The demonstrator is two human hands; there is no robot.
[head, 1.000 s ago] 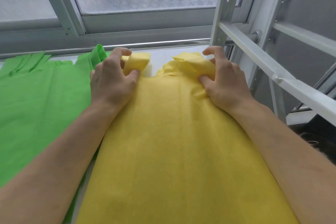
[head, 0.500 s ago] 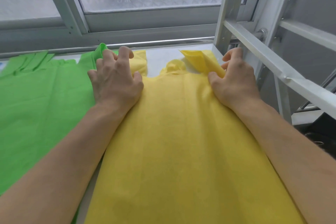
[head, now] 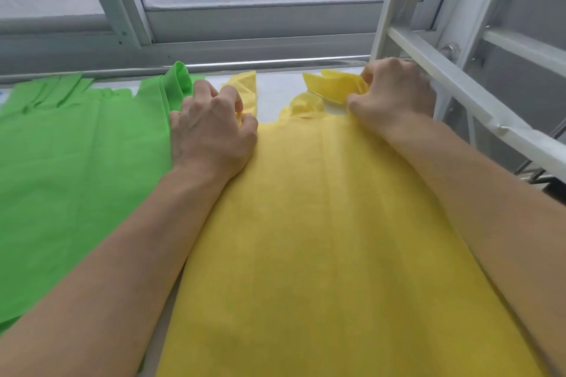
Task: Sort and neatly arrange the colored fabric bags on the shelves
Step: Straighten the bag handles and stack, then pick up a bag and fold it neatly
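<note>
A yellow fabric bag [head: 321, 239] lies flat on the white shelf [head: 275, 92], stretching from the near edge towards the window. My left hand [head: 211, 128] rests on its upper left corner with fingers curled, pinching the left handle strap [head: 246, 87]. My right hand [head: 395, 95] grips the folded right handle [head: 333, 86] at the bag's upper right corner. A stack of green fabric bags [head: 76, 162] lies flat to the left, its edge touching the yellow bag.
A frosted window with a grey metal frame [head: 245, 24] stands right behind the shelf. A white metal rack post and slanted rail [head: 459, 82] close off the right side, close to my right hand.
Both hands have slid further back and outwards along the yellow bag, pulling its two handles apart and flattening the top. The left strap now lies straighter.
</note>
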